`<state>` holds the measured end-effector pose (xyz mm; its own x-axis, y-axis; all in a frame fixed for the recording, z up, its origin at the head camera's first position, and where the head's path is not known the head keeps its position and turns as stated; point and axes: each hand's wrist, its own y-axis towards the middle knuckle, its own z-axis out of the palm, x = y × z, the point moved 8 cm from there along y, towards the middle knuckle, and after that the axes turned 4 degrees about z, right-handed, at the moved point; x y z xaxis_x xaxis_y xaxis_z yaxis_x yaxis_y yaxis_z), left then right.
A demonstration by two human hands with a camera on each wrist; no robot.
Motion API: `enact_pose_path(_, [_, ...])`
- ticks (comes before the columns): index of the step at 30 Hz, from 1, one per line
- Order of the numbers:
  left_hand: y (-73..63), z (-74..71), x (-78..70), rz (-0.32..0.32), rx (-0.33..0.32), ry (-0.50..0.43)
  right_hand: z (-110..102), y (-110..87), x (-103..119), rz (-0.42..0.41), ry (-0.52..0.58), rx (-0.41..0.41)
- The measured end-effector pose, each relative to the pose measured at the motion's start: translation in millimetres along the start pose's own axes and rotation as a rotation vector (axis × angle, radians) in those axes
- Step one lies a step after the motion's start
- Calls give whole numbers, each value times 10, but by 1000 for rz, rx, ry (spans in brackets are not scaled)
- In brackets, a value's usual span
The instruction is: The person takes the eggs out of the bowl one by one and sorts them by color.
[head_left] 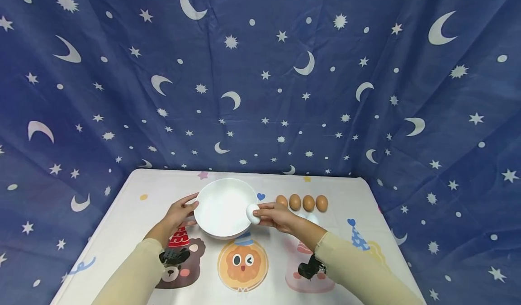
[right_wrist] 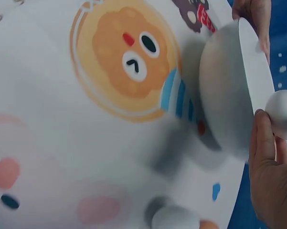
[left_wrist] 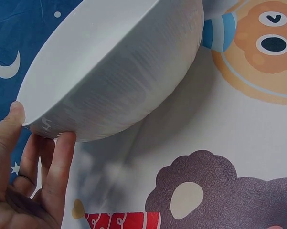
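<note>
A wide white bowl [head_left: 224, 207] is at the middle of the table, its inside facing up. My left hand [head_left: 181, 212] grips its left rim; in the left wrist view the thumb lies on the edge and the fingertips [left_wrist: 66, 138] press the outer wall from below. My right hand [head_left: 277, 216] holds a white egg [head_left: 252, 213] between thumb and fingers at the bowl's right rim. In the right wrist view that egg [right_wrist: 282, 114] is just over the rim. No egg shows inside the bowl, though part of its inside is hidden in the wrist views.
Several brown eggs [head_left: 308, 202] stand in a row behind my right hand. White eggs [head_left: 312, 218] sit in front of them, partly hidden by my right forearm. The printed tablecloth [head_left: 244, 269] reaches back to a blue star-patterned curtain [head_left: 260, 92].
</note>
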<state>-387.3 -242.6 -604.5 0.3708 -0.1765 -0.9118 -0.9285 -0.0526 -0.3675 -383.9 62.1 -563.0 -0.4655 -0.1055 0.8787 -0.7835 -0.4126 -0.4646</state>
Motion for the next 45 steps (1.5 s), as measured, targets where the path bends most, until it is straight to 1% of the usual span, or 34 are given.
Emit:
enact_pose_path(4, [-10,-9,22,-6,-2,-1,-207,-78,-14,8,9,-33])
enact_pose_path(8, [-17,-12,20,4,-5,8,-457,-172,-6,16,6,-77])
enact_pose_path(11, [-15,-7,12,13,0,12,-642,-253,2,25,14,-94])
enact_pose_path(15, [-17,0,3,5,2,6,-871,-356,6,37,24,-100])
enact_pose_path(19, [-27,5,-19,1,5,1,-1093,-433,40,14,38,-125])
enact_pose_path(23, [-38,8,-39,4,8,-6,-1317,-509,65,-12,71,-174])
enact_pose_path(27, [-39,13,-28,6,15,-7,-1536,-611,13,14,76,-229])
enact_pose_path(30, [-43,13,-25,8,16,-10,-1678,-684,-35,22,82,-245])
enact_pose_path(32, [-44,11,-32,11,16,-14,-1763,-724,-55,9,91,-243])
enact_pose_path(35, [-45,10,-43,15,19,-18,-1893,-759,-86,-5,109,-265])
enact_pose_path(40, [-49,12,-44,12,20,-18,-2074,-768,-171,1,117,-310])
enact_pose_path(45, [-38,9,-22,3,10,-6,-2181,-768,-286,28,107,-336])
